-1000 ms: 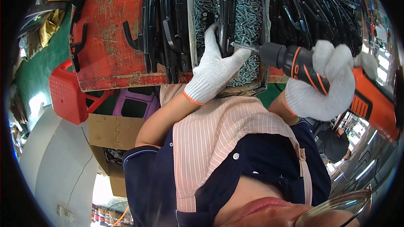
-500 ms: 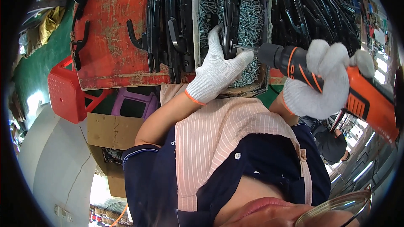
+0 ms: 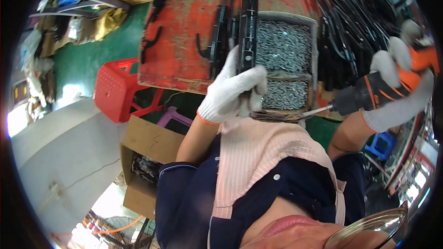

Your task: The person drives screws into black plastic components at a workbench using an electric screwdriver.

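Observation:
My left hand (image 3: pixel 233 90), in a white knit glove with an orange cuff, is closed round the lower end of a long black rod-like part (image 3: pixel 248 23). The part stands lengthwise away from me at the left edge of a screw box (image 3: pixel 314 41). Small silvery screws (image 3: pixel 284 46) fill the box's two sections. My right hand (image 3: pixel 404 76), gloved too, grips an orange and black power screwdriver (image 3: pixel 364 94). Its bit points left, over the box's near right corner, apart from the black part. Other black parts (image 3: pixel 219 41) lie just left of my left hand.
A worn red table (image 3: pixel 177 60) carries these things, with a heap of long black parts (image 3: pixel 341 32) at its right. Red (image 3: pixel 113 92) and purple (image 3: pixel 175 117) stools and an open cardboard box (image 3: pixel 147 138) stand at the left. A blue stool (image 3: pixel 380 145) is at right.
The bit has come away from the black part, and the screwdriver has swung to the right. My left hand has shifted the part from over the screws to the box's left edge. The view has shifted.

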Demonstrator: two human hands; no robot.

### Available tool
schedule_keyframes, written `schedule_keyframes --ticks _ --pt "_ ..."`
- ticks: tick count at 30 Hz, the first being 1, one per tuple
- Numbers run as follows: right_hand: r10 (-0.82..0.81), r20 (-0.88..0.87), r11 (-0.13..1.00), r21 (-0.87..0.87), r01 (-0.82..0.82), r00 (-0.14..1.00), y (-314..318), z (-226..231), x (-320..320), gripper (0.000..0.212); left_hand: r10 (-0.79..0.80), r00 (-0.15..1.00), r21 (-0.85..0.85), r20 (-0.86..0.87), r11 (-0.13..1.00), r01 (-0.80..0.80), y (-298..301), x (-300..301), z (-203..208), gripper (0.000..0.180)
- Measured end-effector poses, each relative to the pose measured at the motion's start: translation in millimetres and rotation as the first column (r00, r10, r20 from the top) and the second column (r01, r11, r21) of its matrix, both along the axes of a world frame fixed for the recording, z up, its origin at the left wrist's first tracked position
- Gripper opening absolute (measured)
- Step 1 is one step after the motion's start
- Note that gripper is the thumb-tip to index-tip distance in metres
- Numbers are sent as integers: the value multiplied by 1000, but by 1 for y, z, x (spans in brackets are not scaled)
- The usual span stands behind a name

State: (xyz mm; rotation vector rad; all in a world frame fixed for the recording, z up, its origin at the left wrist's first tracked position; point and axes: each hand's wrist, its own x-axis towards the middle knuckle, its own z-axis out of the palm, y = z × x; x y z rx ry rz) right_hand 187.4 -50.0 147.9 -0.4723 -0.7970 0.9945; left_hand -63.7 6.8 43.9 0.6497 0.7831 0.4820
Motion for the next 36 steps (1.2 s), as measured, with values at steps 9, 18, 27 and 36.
schedule_keyframes --ticks 9,18,27,36 --pt "-68 996 879 32 476 59 19 -145 -20 65 -58 653 437 -755 698 567 25 -68 -12 66" --pt "-324 915 831 397 389 -241 27 -117 -32 60 813 -105 272 -573 309 911 126 -138 -79 28" --pt "255 734 907 -408 108 629 65 -74 -26 53 477 490 683 -730 479 552 97 -81 19 30" --pt "241 -80 890 -379 -254 967 220 -106 -26 29 482 761 899 -434 172 404 65 25 46 43"
